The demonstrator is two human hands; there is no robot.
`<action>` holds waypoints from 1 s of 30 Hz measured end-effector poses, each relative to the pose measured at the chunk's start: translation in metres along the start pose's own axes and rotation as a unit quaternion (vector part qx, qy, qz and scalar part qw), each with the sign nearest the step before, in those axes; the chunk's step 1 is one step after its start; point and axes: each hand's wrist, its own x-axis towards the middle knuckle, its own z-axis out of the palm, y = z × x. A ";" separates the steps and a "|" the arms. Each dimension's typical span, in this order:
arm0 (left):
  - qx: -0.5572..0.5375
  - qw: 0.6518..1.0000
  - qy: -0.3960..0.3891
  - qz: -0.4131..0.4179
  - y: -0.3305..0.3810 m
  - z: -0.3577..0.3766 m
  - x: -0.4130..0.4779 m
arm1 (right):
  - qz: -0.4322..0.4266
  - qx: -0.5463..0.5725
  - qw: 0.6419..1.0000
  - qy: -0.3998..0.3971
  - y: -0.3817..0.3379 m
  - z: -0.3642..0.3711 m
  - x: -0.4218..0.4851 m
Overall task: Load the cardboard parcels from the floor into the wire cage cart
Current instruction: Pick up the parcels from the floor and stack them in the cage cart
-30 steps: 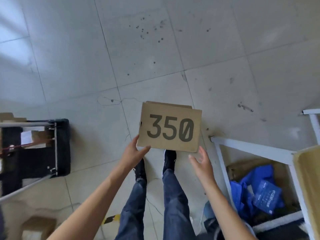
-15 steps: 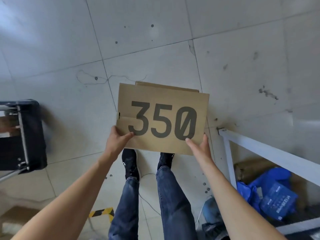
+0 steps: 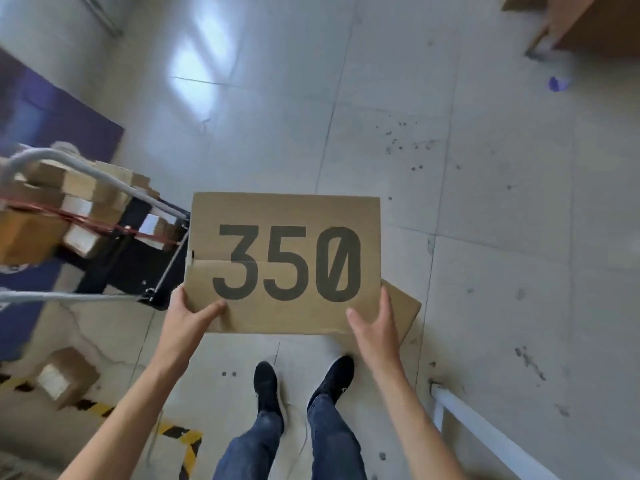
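Box (image 3: 284,261) held up dead centre, left hand (image 3: 188,317) and right hand (image 3: 375,323) clamped on its 6 o'clock corners; probably light, stiff, loosely closed, so support underneath; cart (image 3: 104,216) at 9 o'clock.

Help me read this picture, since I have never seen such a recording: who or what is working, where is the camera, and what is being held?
No machine is at work here: a person uses their bare hands. The single camera sits on the person's head and looks forward and down, so you see their own arms, jeans and black shoes from above. The left hand and right hand hold a cardboard box printed 350, one hand at each lower corner, thumbs on the printed face, above the tiled floor. To the left stands the cart, with cardboard parcels already in it. One small parcel lies on the floor at lower left, near yellow and black tape. A white frame shows at lower right.
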 end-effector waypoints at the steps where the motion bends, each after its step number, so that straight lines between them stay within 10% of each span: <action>1: -0.016 1.000 0.016 0.005 0.011 -0.023 -0.012 | -0.024 -0.012 0.999 -0.019 -0.026 0.004 -0.012; 12: -0.193 0.956 0.218 -0.040 -0.029 -0.257 -0.180 | -0.222 -0.161 0.937 -0.216 -0.176 0.138 -0.175; 30: -0.273 0.812 0.475 -0.202 -0.345 -0.522 -0.513 | -0.285 -0.232 0.816 -0.446 -0.041 0.409 -0.566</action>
